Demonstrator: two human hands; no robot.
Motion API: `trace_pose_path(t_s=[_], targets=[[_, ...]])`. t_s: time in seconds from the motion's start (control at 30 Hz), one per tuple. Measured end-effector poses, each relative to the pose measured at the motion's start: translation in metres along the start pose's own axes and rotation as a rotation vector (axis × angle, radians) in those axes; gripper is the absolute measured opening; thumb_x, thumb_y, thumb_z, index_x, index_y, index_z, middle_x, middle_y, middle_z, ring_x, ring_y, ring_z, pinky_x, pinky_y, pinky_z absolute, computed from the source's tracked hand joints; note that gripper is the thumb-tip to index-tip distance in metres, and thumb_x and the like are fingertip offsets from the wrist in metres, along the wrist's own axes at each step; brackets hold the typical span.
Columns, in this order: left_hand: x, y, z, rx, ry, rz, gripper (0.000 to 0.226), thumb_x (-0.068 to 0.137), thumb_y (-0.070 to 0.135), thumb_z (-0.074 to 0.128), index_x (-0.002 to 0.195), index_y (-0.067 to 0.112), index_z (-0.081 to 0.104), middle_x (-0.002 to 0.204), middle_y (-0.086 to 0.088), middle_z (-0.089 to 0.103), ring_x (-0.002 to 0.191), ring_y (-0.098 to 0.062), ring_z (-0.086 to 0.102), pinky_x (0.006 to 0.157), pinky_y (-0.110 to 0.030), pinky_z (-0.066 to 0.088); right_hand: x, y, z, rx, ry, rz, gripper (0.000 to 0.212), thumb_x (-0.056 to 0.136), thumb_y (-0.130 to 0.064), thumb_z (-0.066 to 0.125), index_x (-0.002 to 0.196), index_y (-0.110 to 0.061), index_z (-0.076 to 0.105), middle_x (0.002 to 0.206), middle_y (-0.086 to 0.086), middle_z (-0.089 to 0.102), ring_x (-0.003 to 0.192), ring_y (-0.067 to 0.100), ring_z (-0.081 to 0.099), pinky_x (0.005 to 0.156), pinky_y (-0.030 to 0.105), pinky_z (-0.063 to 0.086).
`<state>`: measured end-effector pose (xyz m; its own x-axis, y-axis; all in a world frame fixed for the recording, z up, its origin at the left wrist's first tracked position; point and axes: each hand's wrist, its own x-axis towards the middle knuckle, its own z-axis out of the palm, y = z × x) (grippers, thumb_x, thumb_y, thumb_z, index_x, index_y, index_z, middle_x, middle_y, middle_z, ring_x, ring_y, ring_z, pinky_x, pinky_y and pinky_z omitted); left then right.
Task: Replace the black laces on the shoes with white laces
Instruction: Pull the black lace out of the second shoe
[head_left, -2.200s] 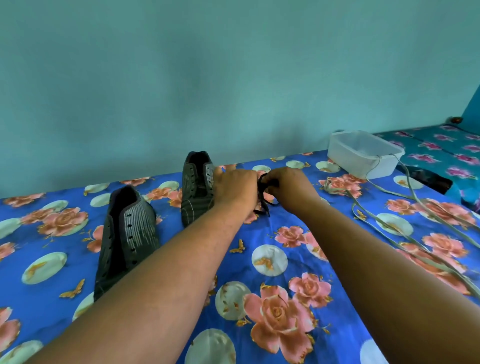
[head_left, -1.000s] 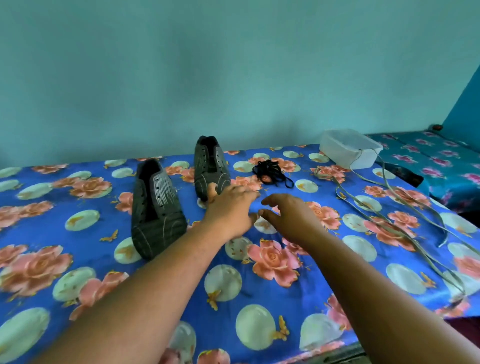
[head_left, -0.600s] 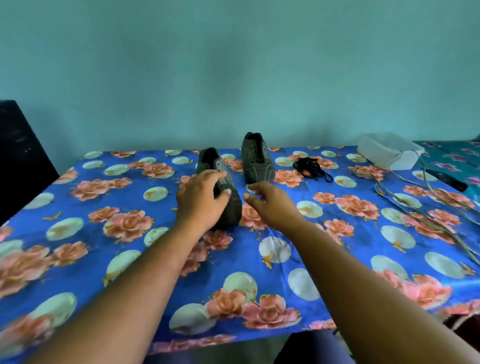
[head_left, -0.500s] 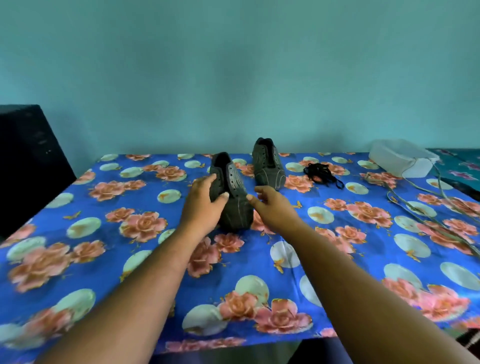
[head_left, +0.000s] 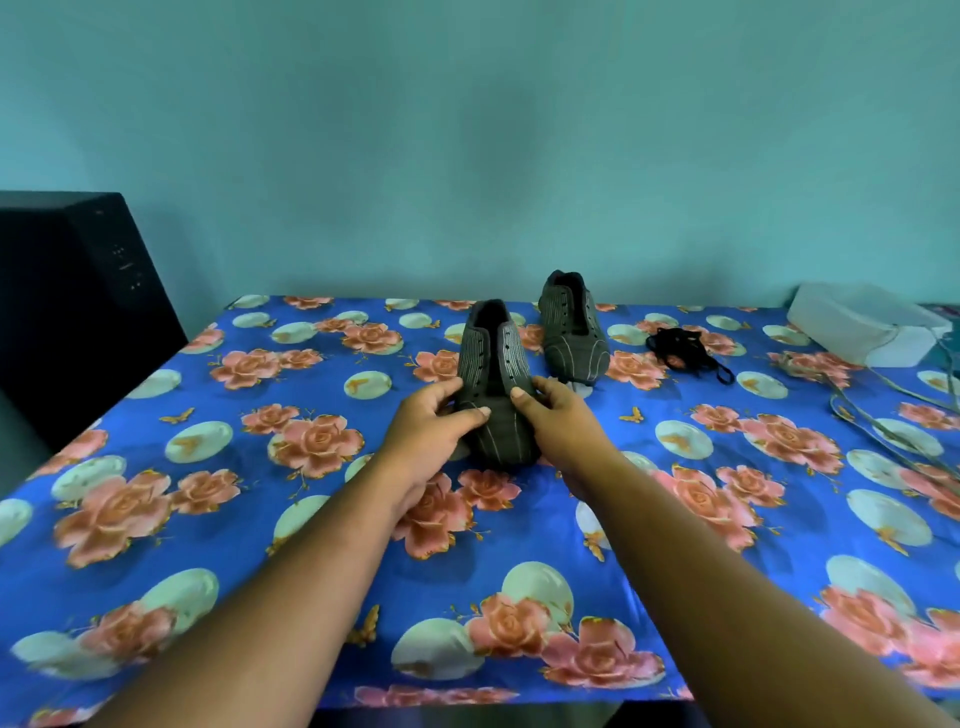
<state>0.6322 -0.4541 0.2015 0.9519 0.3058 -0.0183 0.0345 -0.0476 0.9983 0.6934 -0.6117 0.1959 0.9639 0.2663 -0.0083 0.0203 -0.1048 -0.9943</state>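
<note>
From the head camera, the one view there is: a couple of seconds ago both hands were far out on the cloth, bunched together over the black laces (head_left: 684, 347), fiddling them into a bundle. Now that bundle lies by itself on the cloth (head_left: 156, 519), right of the far shoe (head_left: 571, 332) and well apart from either hand. The hands have come back and settled on the near shoe (head_left: 493, 384) instead.

The left hand (head_left: 426, 436) cups the shoe's left flank near the toe, thumb lying across the upper. The right hand (head_left: 561, 421) presses against the right flank, thumb tip on the upper. So the hands are apart, with the shoe gripped between them, toe pointing at the person. Whether it is lifted or only steadied on the cloth I cannot tell.

Both shoes show bare eyelets, no lace in either. I'd judge the removal half of the job is finished and the near shoe is being readied for its new lace. No hand holds a white lace yet. Pale cords (head_left: 883, 426) trail across the right side near a white box (head_left: 862, 327); those may be the white laces, though I cannot be sure from here. A dark cabinet (head_left: 72, 312) stands at the left.
</note>
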Motion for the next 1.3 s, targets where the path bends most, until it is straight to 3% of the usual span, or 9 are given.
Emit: trace_pose_path(t_s=[0.17, 0.3, 0.4, 0.6, 0.77, 0.87, 1.0, 1.1, 1.3], targets=[[-0.035, 0.004, 0.001, -0.023, -0.062, 0.052, 0.058, 0.087, 0.009, 0.077, 0.141, 0.015, 0.057, 0.119, 0.006, 0.072, 0.106, -0.007, 0.07, 0.086, -0.021, 0.056, -0.036, 0.004, -0.018, -0.018, 0.012, -0.057, 0.037, 0.097, -0.033, 0.067, 0.132, -0.026, 0.06, 0.119, -0.007, 0.071, 0.109, 0.009, 0.069, 0.098, 0.033, 0.055], [-0.067, -0.006, 0.004, 0.029, -0.116, 0.021, 0.058, 0.086, 0.02, 0.079, 0.138, 0.031, 0.055, 0.109, 0.007, 0.076, 0.061, -0.009, 0.063, 0.06, -0.037, 0.057, -0.067, 0.018, -0.028, 0.026, -0.028, -0.064, 0.03, 0.094, -0.032, 0.07, 0.123, -0.029, 0.063, 0.121, -0.004, 0.071, 0.112, 0.009, 0.068, 0.098, 0.03, 0.055], [-0.072, -0.016, 0.007, 0.012, -0.112, 0.033, 0.061, 0.09, 0.007, 0.074, 0.146, 0.019, 0.052, 0.118, 0.012, 0.071, 0.087, 0.008, 0.069, 0.072, -0.013, 0.055, -0.08, 0.021, -0.03, 0.001, 0.005, -0.078, 0.068, 0.088, -0.042, 0.073, 0.148, -0.021, 0.048, 0.137, -0.003, 0.062, 0.125, 0.012, 0.06, 0.109, 0.04, 0.048], [-0.087, -0.007, 0.006, 0.046, -0.144, 0.029, 0.062, 0.092, 0.013, 0.073, 0.148, 0.022, 0.048, 0.12, 0.021, 0.066, 0.103, 0.012, 0.065, 0.084, -0.015, 0.053, -0.092, 0.013, -0.028, -0.038, 0.032, -0.067, 0.064, 0.092, -0.041, 0.07, 0.149, -0.024, 0.045, 0.137, -0.003, 0.061, 0.125, 0.012, 0.059, 0.108, 0.042, 0.048], [-0.092, 0.03, 0.014, 0.125, -0.118, 0.124, 0.069, 0.095, 0.027, 0.071, 0.155, 0.032, 0.038, 0.145, 0.018, 0.045, 0.134, -0.037, 0.05, 0.11, -0.055, 0.037, -0.098, -0.01, -0.049, -0.223, 0.061, -0.131, 0.061, 0.096, -0.047, 0.063, 0.15, -0.025, 0.043, 0.141, -0.01, 0.051, 0.128, 0.008, 0.048, 0.102, 0.03, 0.042], [-0.085, 0.048, 0.038, 0.214, -0.123, 0.272, 0.072, 0.087, 0.037, 0.078, 0.151, 0.032, 0.044, 0.151, 0.011, 0.048, 0.132, -0.005, 0.051, 0.114, -0.034, 0.042, -0.104, -0.029, -0.078, -0.403, 0.098, -0.148, 0.054, 0.095, -0.047, 0.064, 0.143, -0.027, 0.051, 0.136, -0.007, 0.054, 0.127, 0.011, 0.049, 0.09, 0.028, 0.046], [-0.074, 0.061, 0.09, 0.231, -0.209, 0.341, 0.057, 0.092, 0.02, 0.075, 0.144, 0.024, 0.051, 0.127, 0.019, 0.053, 0.086, 0.03, 0.053, 0.082, -0.01, 0.052, -0.122, -0.039, -0.13, -0.552, 0.172, -0.13, 0.025, 0.094, -0.042, 0.068, 0.115, -0.027, 0.068, 0.102, -0.004, 0.073, 0.095, 0.018, 0.071, 0.082, 0.042, 0.057], [-0.069, 0.065, 0.141, 0.291, -0.304, 0.361, 0.048, 0.091, 0.026, 0.076, 0.135, 0.028, 0.058, 0.125, 0.024, 0.058, 0.117, 0.013, 0.053, 0.105, -0.035, 0.048, -0.136, -0.033, -0.176, -0.625, 0.232, -0.103, 0.021, 0.094, -0.039, 0.07, 0.106, -0.023, 0.071, 0.09, 0.001, 0.073, 0.086, 0.02, 0.07, 0.082, 0.046, 0.057], [-0.071, 0.052, 0.244, 0.449, -0.486, 0.357, 0.053, 0.093, 0.033, 0.071, 0.142, 0.021, 0.054, 0.138, 0.002, 0.058, 0.125, -0.015, 0.055, 0.094, -0.027, 0.045, -0.159, -0.005, -0.271, -0.811, 0.406, 0.025, 0.026, 0.095, -0.041, 0.068, 0.111, -0.02, 0.071, 0.092, -0.007, 0.065, 0.086, 0.018, 0.064, 0.067, 0.03, 0.045]])
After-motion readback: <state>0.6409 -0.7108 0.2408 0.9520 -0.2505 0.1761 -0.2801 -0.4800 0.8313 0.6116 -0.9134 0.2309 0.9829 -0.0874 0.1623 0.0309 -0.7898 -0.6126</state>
